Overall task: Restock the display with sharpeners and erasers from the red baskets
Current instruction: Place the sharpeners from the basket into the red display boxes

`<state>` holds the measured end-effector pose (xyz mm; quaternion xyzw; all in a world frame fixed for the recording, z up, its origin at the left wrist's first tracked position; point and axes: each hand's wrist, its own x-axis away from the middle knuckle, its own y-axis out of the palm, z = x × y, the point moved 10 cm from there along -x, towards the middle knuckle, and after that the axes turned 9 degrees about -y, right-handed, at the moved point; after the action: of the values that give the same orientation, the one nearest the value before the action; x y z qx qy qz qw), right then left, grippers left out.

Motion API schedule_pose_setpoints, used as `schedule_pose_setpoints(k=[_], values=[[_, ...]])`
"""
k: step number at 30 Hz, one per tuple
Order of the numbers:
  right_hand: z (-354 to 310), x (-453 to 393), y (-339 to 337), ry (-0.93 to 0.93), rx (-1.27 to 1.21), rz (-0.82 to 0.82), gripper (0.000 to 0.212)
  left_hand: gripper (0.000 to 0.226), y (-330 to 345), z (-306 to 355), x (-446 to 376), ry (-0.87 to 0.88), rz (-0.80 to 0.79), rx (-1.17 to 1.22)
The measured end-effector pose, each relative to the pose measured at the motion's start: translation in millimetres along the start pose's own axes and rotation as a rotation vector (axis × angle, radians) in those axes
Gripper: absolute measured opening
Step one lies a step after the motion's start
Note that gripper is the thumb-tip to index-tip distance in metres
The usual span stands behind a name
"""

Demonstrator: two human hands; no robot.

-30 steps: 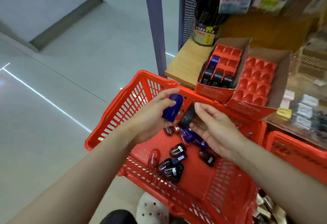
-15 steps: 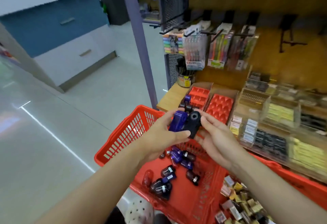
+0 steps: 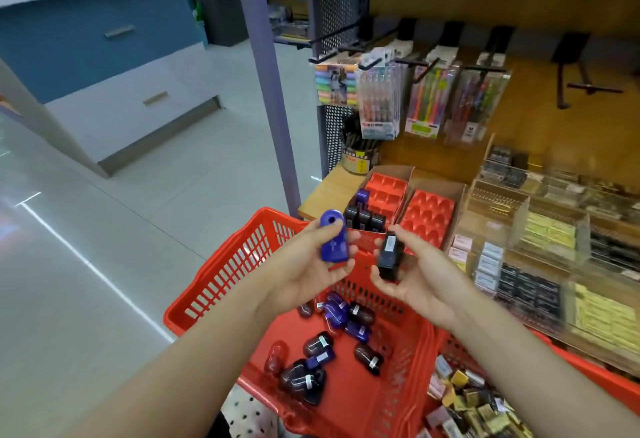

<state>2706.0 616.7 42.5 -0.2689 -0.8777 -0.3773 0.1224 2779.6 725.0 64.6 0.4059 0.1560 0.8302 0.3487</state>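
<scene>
Head view: left hand (image 3: 304,269) holds a blue sharpener (image 3: 333,235), right hand (image 3: 415,275) a black sharpener (image 3: 390,254); next, slot them into the red tray (image 3: 386,191).

There is only one view, from a camera worn on the person's head. It looks forward and down, with a wide angle that bends the edges. It is close to the red basket (image 3: 242,257), which fills the lower middle of the picture. Beyond the basket it faces the shelf (image 3: 332,191) of the display, and to the left of the basket the floor (image 3: 104,229).
</scene>
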Motion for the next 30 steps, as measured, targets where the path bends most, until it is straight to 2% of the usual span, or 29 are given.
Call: schedule_pose_setpoints(k=[4,7,9,12,15,17,19,21,25,27,30], values=[[-6,-13,3,-0.078,0.253,-0.029,0.019,0.052,1,-1,-5,-0.056,-0.076,0.095],[-21,-22,8,-0.173,0.494,-0.075,0.021,0.055,0,0,-9,-0.055,-0.088,0.091],[-38,-26,11,-0.263,0.594,-0.084,0.016,0.052,-4,3,-12,-0.036,-0.073,0.081],[-74,-36,17,-0.387,0.614,-0.065,0.012,0.047,-10,9,-20,0.009,-0.026,0.037],[-110,-56,13,-0.47,0.684,0.026,0.013,0.035,-18,20,-36,0.059,0.086,-0.07],[-134,-72,6,-0.557,0.817,0.145,0.016,0.031,-19,28,-49,0.107,0.148,-0.221],[-154,-86,2,-0.656,1.034,0.252,0.028,0.024,-15,36,-61,0.172,0.167,-0.383],[-164,-102,7,-0.714,1.268,0.278,0.035,0.016,-10,44,-72,0.244,0.173,-0.523],[-150,-142,23,-0.741,1.487,0.177,0.034,0.014,-9,62,-91,0.354,0.226,-0.705],[-141,-161,26,-0.716,1.54,0.163,0.036,0.01,-11,71,-97,0.401,0.234,-0.671],[-132,-188,23,-0.645,1.517,0.164,0.038,0.021,-21,80,-103,0.447,0.26,-0.549]])
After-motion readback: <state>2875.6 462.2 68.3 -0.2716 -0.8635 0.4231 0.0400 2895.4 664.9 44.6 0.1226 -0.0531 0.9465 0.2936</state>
